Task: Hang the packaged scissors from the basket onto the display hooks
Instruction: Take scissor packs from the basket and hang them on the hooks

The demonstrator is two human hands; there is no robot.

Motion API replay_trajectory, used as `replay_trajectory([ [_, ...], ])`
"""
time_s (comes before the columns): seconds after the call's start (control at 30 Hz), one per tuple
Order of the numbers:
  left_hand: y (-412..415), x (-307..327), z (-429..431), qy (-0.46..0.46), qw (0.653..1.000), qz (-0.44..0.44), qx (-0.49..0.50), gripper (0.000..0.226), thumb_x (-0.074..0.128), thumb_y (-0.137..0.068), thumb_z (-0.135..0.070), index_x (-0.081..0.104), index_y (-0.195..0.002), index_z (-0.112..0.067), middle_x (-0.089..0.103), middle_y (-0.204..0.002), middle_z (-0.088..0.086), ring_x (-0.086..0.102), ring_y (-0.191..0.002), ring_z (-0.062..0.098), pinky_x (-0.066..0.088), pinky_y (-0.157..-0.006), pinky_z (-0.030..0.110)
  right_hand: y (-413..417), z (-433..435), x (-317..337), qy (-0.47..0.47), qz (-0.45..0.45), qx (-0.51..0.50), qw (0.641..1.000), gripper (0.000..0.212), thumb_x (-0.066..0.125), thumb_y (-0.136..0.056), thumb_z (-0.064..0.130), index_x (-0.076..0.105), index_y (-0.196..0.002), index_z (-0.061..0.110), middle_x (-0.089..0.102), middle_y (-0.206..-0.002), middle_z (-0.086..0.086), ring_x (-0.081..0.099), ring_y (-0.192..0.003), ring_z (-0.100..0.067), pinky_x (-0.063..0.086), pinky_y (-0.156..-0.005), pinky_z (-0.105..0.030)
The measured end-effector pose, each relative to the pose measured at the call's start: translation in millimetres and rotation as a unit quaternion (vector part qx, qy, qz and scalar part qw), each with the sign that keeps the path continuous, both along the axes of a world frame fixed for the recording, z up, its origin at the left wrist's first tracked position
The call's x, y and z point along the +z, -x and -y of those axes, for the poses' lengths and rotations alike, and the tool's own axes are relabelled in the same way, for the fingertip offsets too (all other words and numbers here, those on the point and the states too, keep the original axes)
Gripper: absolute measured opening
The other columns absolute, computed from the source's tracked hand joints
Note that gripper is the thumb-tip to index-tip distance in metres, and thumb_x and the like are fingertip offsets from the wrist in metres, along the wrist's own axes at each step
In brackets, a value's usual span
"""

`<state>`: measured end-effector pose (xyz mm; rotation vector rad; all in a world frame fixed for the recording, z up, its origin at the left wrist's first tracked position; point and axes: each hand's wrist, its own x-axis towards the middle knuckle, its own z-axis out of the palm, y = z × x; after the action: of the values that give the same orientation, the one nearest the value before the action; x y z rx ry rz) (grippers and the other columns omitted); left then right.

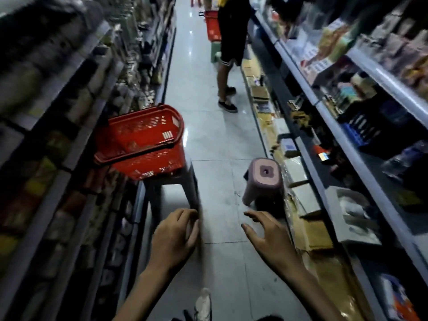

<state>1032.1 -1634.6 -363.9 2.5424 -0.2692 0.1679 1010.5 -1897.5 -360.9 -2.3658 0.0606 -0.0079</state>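
Observation:
A red plastic basket (139,140) stands tilted on a grey stool (178,181) against the left shelving; its contents are too blurred to make out. Below it, my left hand (174,237) has its fingers curled round a thin, flat, greyish package (201,237) seen edge-on and blurred, probably packaged scissors. My right hand (266,237) hovers to the right above the floor, fingers spread and holding nothing. Hanging goods on the left display (139,56) are blurred, and I cannot pick out single hooks.
I stand in a narrow aisle between stocked shelves. A pink stool (264,179) stands by the right shelf's base, beside flat cardboard boxes (310,232). Further down, another person (229,54) stands next to a second red basket (213,26).

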Motion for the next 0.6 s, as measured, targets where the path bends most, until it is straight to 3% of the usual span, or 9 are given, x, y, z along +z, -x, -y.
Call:
replay_trajectory([
  [0.1,-16.0,-3.0,-34.1,0.015,0.998,-0.004,0.064,0.004,0.065,-0.098,-0.026,0.064,-0.101,-0.024,0.068,-0.096,-0.007,0.068,-0.083,0.018,0.051,-0.064,0.034,-36.8,-30.9,-4.6,-0.022,0.001,0.019,1.0,0.016,0.071,-0.094,0.03,0.07,-0.109,0.034,0.066,-0.107,0.024,0.063,-0.103,0.003,0.052,-0.089,-0.024],
  [0.17,-26.0,-7.9,-53.3,0.029,0.993,-0.032,0.109,0.007,0.067,-0.097,-0.023,0.062,-0.098,-0.026,0.065,-0.094,-0.009,0.066,-0.083,0.016,0.051,-0.064,0.035,-59.4,-48.9,-8.4,-0.035,0.001,0.032,0.999,0.006,0.071,-0.095,0.025,0.072,-0.092,0.031,0.068,-0.095,0.021,0.065,-0.094,0.001,0.054,-0.084,-0.03],
  [0.33,-67.3,-27.1,-76.8,0.052,0.984,-0.056,0.159,0.012,0.068,-0.097,-0.023,0.059,-0.091,-0.029,0.062,-0.092,-0.012,0.063,-0.083,0.013,0.05,-0.066,0.036,-120.0,-73.5,-18.0,-0.036,-0.027,0.053,0.998,0.046,0.062,-0.101,0.033,0.06,-0.056,0.022,0.067,-0.074,0.01,0.065,-0.076,-0.007,0.051,-0.078,-0.041],
  [0.47,-108.9,-42.6,-82.0,0.035,0.982,-0.075,0.171,0.017,0.057,-0.102,-0.038,0.06,-0.089,-0.029,0.061,-0.091,-0.012,0.062,-0.082,0.013,0.051,-0.066,0.038,-178.5,-78.7,-33.5,-0.017,-0.045,0.081,0.996,0.053,0.057,-0.103,0.039,0.062,-0.057,0.011,0.071,-0.076,0.006,0.068,-0.075,-0.01,0.053,-0.074,-0.04],
  [0.6,-156.7,-54.7,-84.2,0.008,0.973,-0.112,0.202,0.049,0.033,-0.101,-0.058,0.067,-0.089,-0.025,0.064,-0.09,-0.012,0.065,-0.087,0.015,0.053,-0.072,0.039,-242.3,-84.6,-41.6,-0.005,-0.084,0.13,0.988,0.043,0.056,-0.102,0.031,0.075,-0.065,0.025,0.068,-0.092,0.033,0.065,-0.093,0.005,0.049,-0.085,-0.022],
])
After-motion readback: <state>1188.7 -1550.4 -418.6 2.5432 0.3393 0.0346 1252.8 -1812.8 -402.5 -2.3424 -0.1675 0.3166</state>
